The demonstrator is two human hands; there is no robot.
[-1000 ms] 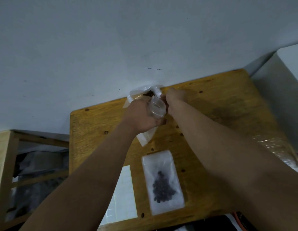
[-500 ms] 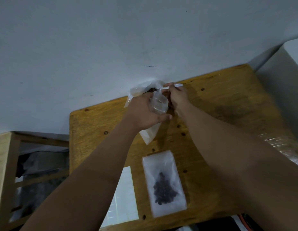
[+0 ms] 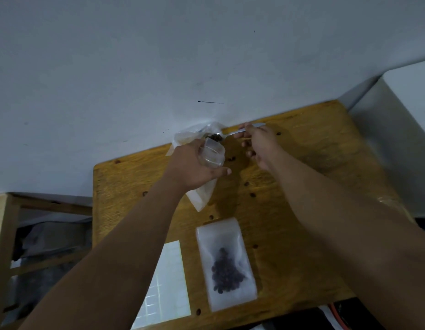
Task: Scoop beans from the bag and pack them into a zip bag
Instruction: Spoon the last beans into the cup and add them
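- Clear small plastic zip bag sits in your left hand, fingers curled round it, its mouth open above the yellow wooden desk.
- Your right hand pinches the handle of a thin metal spoon between thumb and fingers.
- The spoon's bowl holds dark brown beans just above the zip bag's mouth, in front of the crumpled clear bean bag by the wall.
- A second, filled zip bag lies flat near the desk's front edge, beside a white label sheet.
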